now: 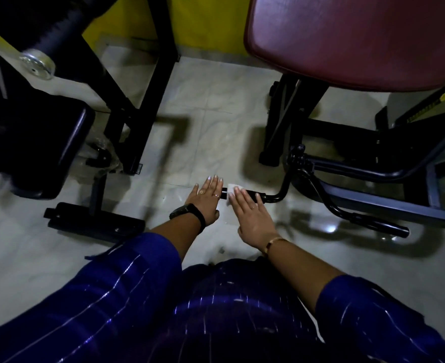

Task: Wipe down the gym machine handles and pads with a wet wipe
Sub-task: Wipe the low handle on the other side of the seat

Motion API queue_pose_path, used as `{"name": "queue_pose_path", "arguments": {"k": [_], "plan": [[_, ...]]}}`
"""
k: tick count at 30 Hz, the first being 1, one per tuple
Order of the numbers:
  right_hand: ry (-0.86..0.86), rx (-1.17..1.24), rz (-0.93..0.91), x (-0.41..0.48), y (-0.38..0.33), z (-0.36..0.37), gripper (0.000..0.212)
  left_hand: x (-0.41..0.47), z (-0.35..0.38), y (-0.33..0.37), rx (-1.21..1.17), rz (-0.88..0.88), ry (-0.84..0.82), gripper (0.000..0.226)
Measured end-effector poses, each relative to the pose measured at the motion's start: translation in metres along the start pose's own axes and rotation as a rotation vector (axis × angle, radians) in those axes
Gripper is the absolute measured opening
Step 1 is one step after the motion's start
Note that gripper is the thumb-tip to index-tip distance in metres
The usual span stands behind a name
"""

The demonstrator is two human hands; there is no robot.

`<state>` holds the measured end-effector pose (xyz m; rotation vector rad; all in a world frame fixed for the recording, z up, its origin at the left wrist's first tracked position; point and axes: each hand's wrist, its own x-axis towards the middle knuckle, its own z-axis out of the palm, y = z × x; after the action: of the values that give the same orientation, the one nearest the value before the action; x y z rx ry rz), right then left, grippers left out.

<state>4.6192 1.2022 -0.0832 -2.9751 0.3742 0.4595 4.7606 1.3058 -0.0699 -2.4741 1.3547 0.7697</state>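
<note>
A black handle bar [264, 197] of a gym machine juts out low over the floor, below a maroon seat pad [347, 40]. A white wet wipe [232, 187] lies over the bar's free end. My right hand [252, 218] rests flat on the wipe and the bar, fingers straight. My left hand [207, 199] lies beside it at the bar's tip, fingers straight, holding nothing that I can see. A second handle [373, 222] curves out lower to the right.
A black padded bench [40, 142] and its frame [137, 100] stand at the left, with a foot bar [95, 224] on the floor. The machine's dark frame [373, 174] fills the right. Pale tiled floor [210, 121] lies between them; a yellow wall is behind.
</note>
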Motion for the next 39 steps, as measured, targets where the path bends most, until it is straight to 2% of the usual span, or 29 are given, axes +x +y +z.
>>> {"name": "queue_pose_path", "arguments": {"k": [3, 9, 13, 17, 20, 22, 24, 27, 30, 34, 37, 39], "plan": [[-0.022, -0.055, 0.056, -0.011, 0.016, 0.005, 0.083, -0.001, -0.001, -0.001, 0.004, 0.003, -0.003, 0.083], [-0.113, 0.066, 0.218, 0.024, -0.001, -0.018, 0.080, -0.004, -0.002, -0.007, -0.013, 0.022, -0.032, 0.082], [-0.094, 0.103, 0.078, 0.029, -0.021, -0.019, 0.079, -0.005, -0.003, -0.006, -0.050, 0.019, -0.039, 0.081], [-0.005, 0.007, -0.059, 0.006, -0.006, -0.007, 0.074, -0.005, -0.002, -0.007, -0.084, 0.023, -0.033, 0.081], [0.006, -0.086, -0.033, 0.007, 0.010, -0.008, 0.069, -0.005, -0.004, -0.006, -0.121, 0.031, -0.049, 0.079], [-0.036, 0.002, 0.052, 0.018, 0.010, -0.015, 0.066, -0.004, -0.004, -0.005, -0.196, 0.034, -0.074, 0.076], [-0.051, 0.093, 0.116, 0.037, 0.004, -0.024, 0.060, -0.001, -0.003, -0.005, -0.349, 0.012, -0.098, 0.070], [-0.094, 0.110, 0.019, 0.053, -0.013, -0.032, 0.056, 0.001, -0.010, -0.004, -0.580, -0.057, -0.121, 0.058], [-0.103, 0.122, -0.033, 0.042, -0.023, -0.023, 0.061, -0.006, -0.017, -0.005, -0.812, -0.121, -0.103, 0.052], [-0.011, -0.021, -0.135, 0.017, -0.003, -0.003, 0.065, -0.007, -0.013, -0.003, -1.435, -0.339, -0.106, 0.062], [-0.001, -0.029, -0.079, 0.021, 0.005, -0.005, 0.062, 0.004, -0.013, 0.001, -1.853, -0.409, -0.033, 0.052], [-0.022, 0.053, -0.035, 0.035, -0.002, -0.012, 0.058, 0.009, -0.015, 0.000, -2.012, -0.444, 0.029, 0.054]]}}
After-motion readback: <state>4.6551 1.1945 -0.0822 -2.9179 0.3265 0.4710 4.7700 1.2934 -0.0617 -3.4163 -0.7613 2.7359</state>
